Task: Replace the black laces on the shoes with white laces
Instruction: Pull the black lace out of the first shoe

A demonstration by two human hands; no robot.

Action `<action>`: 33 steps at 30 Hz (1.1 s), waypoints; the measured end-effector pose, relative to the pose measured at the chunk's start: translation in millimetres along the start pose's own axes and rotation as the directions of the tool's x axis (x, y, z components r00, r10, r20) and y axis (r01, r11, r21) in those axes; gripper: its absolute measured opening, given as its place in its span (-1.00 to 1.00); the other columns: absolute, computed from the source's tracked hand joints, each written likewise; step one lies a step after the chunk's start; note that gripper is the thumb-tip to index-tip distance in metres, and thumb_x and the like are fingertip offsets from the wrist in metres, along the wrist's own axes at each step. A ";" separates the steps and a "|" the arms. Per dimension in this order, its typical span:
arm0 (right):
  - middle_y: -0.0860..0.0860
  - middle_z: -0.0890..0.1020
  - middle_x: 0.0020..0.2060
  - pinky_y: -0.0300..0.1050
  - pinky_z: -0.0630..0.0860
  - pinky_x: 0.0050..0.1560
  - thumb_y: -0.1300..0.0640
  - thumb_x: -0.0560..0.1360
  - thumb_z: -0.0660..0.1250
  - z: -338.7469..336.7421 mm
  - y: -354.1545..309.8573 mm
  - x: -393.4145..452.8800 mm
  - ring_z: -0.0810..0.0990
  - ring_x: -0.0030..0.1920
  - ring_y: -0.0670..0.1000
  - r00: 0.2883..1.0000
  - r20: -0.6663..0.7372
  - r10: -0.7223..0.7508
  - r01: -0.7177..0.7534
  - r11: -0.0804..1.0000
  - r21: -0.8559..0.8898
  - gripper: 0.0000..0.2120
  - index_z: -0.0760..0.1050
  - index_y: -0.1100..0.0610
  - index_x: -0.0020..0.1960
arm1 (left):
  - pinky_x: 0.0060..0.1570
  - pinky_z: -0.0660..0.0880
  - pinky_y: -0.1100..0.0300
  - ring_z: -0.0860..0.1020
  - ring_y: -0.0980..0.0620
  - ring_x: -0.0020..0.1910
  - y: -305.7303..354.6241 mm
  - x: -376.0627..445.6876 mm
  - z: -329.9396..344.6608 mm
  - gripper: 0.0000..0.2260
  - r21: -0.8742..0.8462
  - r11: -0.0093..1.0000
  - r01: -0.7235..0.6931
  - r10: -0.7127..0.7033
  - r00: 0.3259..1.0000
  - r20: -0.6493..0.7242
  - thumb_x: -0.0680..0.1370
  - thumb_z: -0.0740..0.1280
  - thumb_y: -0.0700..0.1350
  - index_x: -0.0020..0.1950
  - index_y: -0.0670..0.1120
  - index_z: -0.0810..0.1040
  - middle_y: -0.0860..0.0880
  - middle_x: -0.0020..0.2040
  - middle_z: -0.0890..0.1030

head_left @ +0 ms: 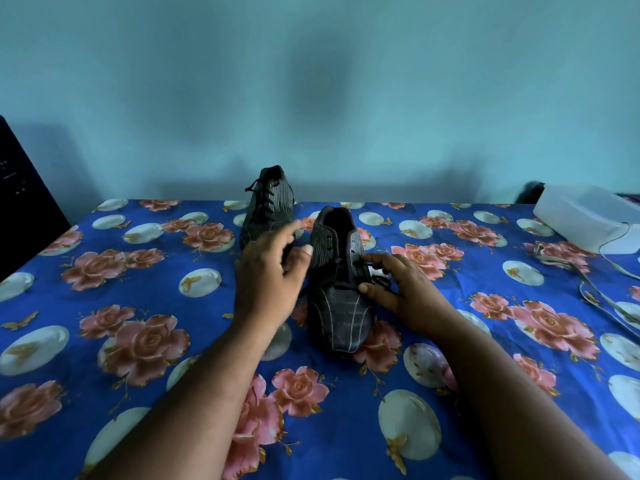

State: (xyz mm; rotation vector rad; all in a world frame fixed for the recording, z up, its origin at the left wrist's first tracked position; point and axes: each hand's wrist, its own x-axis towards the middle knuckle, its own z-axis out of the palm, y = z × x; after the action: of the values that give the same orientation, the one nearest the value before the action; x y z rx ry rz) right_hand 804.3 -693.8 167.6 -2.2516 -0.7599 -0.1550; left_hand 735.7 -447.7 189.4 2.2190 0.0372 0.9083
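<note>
Near shoe [341, 299] stands right of and before far shoe [268, 209].

The near shoe [341, 306] is dark grey, with fine pale pinstripes on its sides and a wider pale grid over the toe; its lace [379, 282] is black. The far shoe [268, 206], toward the bed's back edge, has the same grey pinstripe and black lacing. The bedsheet [104, 358] is royal blue, printed with pink roses, white ovals and small gold butterflies. The wall [311, 81] is plain teal. At the back right corner sits a white box [585, 216].

Home bedroom: floral bedsheet [138, 341], teal wall [311, 81]
</note>
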 end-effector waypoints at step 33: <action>-0.23 0.58 0.01 -0.11 0.41 0.13 -0.11 0.49 0.43 -8.1 -22.0 -0.9 0.51 0.13 -0.02 0.960 -0.148 -0.236 0.228 0.971 -0.068 -0.85 0.65 -0.19 0.05 | 0.10 0.55 -0.06 0.55 0.03 0.14 -3.2 10.2 -35.5 -0.69 0.164 0.986 0.022 -0.067 0.958 0.277 0.48 0.42 0.13 0.21 0.13 0.59 0.13 0.12 0.59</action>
State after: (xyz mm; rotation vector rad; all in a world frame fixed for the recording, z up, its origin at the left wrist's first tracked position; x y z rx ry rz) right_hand 792.1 -687.8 186.7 -2.1618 -0.9430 -0.4615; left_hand 722.1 -420.7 210.7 2.4677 0.0274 0.5735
